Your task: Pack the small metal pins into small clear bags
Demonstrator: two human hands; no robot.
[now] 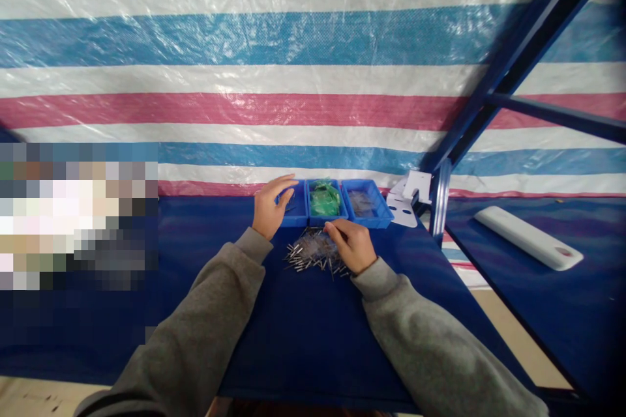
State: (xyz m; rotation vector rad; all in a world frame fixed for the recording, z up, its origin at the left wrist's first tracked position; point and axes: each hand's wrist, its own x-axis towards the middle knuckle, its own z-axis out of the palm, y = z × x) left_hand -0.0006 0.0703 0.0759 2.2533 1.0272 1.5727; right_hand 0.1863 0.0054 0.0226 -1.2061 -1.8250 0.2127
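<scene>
We judge the metal pins (302, 257) before the middle tray (317, 221) light, stiff, slick, best gripped mid-shaft; left hand (267, 211) spread, right hand (356, 245) possibly pinching, we cannot tell.

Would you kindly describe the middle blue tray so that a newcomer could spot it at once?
On the dark blue table, look toward the striped sheet. Beyond the pile of thin metal pieces, the middle tray sits between the left tray and right tray; only it holds bright green contents.
</scene>
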